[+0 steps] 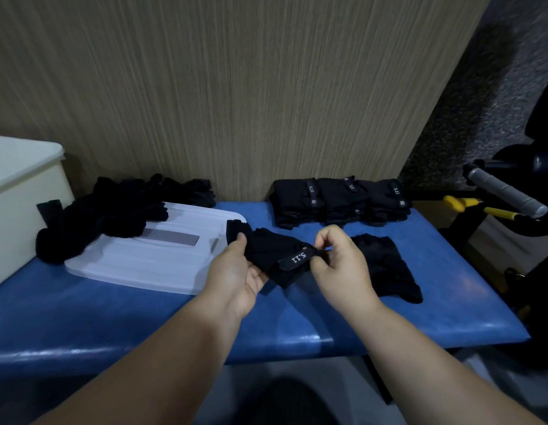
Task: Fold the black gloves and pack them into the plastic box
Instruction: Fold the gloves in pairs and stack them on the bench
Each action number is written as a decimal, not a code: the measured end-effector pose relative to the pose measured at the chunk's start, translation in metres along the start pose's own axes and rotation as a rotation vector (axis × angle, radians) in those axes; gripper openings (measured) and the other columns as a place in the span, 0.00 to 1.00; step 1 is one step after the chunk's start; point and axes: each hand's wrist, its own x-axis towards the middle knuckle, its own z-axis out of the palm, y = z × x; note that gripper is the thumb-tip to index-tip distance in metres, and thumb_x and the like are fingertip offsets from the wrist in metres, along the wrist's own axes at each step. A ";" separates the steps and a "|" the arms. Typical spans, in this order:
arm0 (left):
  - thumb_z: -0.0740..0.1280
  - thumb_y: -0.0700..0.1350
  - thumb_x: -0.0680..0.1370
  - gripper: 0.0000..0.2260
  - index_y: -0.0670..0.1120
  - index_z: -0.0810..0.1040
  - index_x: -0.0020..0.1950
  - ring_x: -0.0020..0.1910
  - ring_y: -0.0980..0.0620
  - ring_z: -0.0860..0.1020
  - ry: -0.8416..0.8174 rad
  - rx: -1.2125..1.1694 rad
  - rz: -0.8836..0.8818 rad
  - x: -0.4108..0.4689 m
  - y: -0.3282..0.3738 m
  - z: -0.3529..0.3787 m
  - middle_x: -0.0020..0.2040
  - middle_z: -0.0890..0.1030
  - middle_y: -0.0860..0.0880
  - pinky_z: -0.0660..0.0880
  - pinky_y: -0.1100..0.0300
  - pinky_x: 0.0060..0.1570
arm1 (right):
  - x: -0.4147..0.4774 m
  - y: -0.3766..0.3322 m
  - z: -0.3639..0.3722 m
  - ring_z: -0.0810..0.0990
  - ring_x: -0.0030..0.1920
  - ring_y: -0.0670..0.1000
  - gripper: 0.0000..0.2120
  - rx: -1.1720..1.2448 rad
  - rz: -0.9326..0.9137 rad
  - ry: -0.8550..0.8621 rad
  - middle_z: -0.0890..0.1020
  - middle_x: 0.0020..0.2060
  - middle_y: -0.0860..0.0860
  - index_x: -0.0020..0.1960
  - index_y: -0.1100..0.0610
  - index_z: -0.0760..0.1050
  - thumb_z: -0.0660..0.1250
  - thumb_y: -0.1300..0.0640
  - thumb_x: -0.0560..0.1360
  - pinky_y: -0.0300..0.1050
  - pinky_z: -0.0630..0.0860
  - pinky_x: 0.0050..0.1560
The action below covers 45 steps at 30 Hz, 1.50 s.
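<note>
Fig.: blue bench (pixel 144 317), plastic box (pixel 21 191) far left. Your L hand (pixel 235 271) grips the glove (pixel 266 250) over the bench; R hand (pixel 337 259) pinches its strap (pixel 297 258). Folding step; next, prob. close strap round the fold, kept taut.

1. The gloves (pixel 274 254) are matt black cloth.
2. The bench (pixel 144 317) top is glossy blue padding, smooth.
3. The lid (pixel 162 262) and box (pixel 18 191) are smooth whitish plastic.
4. The far wall (pixel 235 87) is streaky wood grain.
</note>
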 end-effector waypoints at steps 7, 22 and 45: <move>0.56 0.50 0.83 0.14 0.44 0.76 0.50 0.44 0.47 0.82 0.028 0.001 -0.034 -0.002 -0.001 0.000 0.44 0.84 0.44 0.78 0.49 0.44 | 0.002 -0.004 -0.001 0.68 0.35 0.46 0.16 0.082 0.051 -0.032 0.72 0.35 0.47 0.40 0.49 0.74 0.65 0.71 0.69 0.35 0.68 0.39; 0.54 0.52 0.84 0.16 0.44 0.76 0.52 0.47 0.46 0.82 0.026 -0.008 -0.085 0.001 0.002 -0.003 0.47 0.84 0.44 0.79 0.50 0.44 | 0.004 -0.003 -0.017 0.78 0.42 0.46 0.12 0.531 0.151 -0.256 0.81 0.39 0.47 0.49 0.54 0.80 0.70 0.66 0.69 0.36 0.76 0.46; 0.54 0.50 0.84 0.14 0.44 0.74 0.49 0.45 0.45 0.82 0.038 -0.027 -0.052 -0.004 0.000 0.000 0.44 0.83 0.43 0.78 0.49 0.44 | 0.004 -0.005 -0.016 0.76 0.35 0.44 0.10 0.433 0.148 -0.128 0.79 0.30 0.44 0.42 0.58 0.78 0.71 0.72 0.70 0.35 0.76 0.41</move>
